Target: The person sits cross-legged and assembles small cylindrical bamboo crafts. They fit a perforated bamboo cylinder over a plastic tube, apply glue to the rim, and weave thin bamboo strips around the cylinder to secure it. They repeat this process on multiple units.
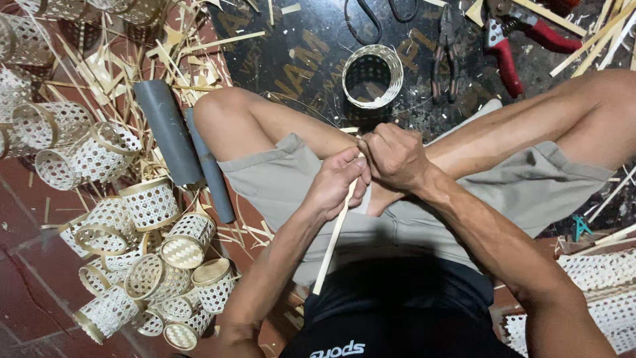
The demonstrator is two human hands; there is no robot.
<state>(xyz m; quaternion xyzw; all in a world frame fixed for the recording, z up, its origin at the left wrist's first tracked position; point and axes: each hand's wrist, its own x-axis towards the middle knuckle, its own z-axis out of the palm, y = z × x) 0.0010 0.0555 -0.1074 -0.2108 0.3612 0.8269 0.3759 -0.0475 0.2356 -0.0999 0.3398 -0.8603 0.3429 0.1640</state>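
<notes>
Seen from above, a person sits cross-legged on the floor, both hands meeting over the lap. The left hand (338,182) is closed around a thin pale bamboo strip (331,246), which runs from the fingers down and back toward the person's waist. The right hand (395,159) is curled into a fist just beside the left, touching it, gripping the strip's upper end; the exact hold is hidden by the knuckles.

Just past the hands, on a dark mat (291,59), stands a small open woven cylinder (372,75). Beyond it lie black scissors (371,20), dark pliers (445,50) and red-handled pruning shears (510,43).

To the person's left, two grey plastic pipes (169,132) lie beside the knee, with loose bamboo slivers (165,63) scattered around them. Nearer the camera on that side, a heap of finished woven baskets (149,265) with bamboo rims rests on the reddish floor (26,265). More woven pieces (603,292) sit at the right edge.
</notes>
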